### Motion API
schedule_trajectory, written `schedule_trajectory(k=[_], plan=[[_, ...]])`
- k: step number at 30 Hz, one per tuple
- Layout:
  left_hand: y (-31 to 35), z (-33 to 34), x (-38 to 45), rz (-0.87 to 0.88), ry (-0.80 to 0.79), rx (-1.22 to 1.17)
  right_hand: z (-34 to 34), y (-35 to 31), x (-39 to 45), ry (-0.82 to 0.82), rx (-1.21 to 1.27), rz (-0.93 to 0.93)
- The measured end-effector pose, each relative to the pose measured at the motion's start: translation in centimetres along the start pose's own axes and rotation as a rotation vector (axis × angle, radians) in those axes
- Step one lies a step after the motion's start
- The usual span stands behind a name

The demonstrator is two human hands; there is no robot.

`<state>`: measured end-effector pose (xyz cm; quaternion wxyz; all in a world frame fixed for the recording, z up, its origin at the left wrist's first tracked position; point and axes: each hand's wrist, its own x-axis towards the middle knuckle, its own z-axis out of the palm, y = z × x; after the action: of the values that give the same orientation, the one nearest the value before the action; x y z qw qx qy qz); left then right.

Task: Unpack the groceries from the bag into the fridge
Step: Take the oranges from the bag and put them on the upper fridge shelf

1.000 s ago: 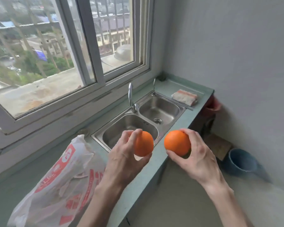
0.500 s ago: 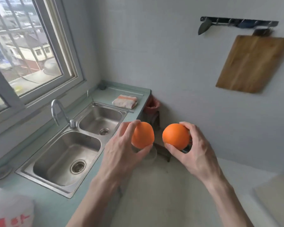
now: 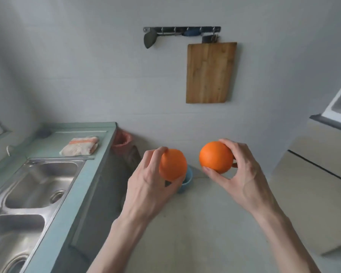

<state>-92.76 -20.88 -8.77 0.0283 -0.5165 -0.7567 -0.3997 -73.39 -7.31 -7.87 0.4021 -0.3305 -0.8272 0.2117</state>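
My left hand [image 3: 152, 186] grips an orange [image 3: 173, 164] with fingers and thumb curled round it. Beside it, my right hand [image 3: 242, 174] holds a second orange [image 3: 216, 159] the same way. Both are held out in front of me over the floor, a short gap between them. The grocery bag is out of view. At the far right edge stands a white and beige appliance [image 3: 321, 154] that may be the fridge; only part of it shows.
A teal counter [image 3: 67, 198] with a double steel sink [image 3: 37, 184] runs along the left, a folded cloth [image 3: 80, 145] on it. A wooden cutting board [image 3: 211, 72] hangs on the wall. A blue bucket [image 3: 185, 182] and pink bin [image 3: 122, 140] stand on the floor.
The view has swung right, away from the window and the plastic bag. Both hands keep their oranges. The wall, cutting board and the appliance at the right have come into view.
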Motion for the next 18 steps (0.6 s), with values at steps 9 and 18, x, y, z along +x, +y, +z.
schedule_trajectory(k=[9, 18], plan=[[6.4, 7.5, 6.7, 0.172, -0.080, -0.149, -7.2, 6.2, 0.5, 0.181, -0.068, 0.178], [11.4, 16.2, 14.8, 0.289, -0.168, -0.355, -12.3, 11.7, 3.7, 0.335, -0.182, 0.251]])
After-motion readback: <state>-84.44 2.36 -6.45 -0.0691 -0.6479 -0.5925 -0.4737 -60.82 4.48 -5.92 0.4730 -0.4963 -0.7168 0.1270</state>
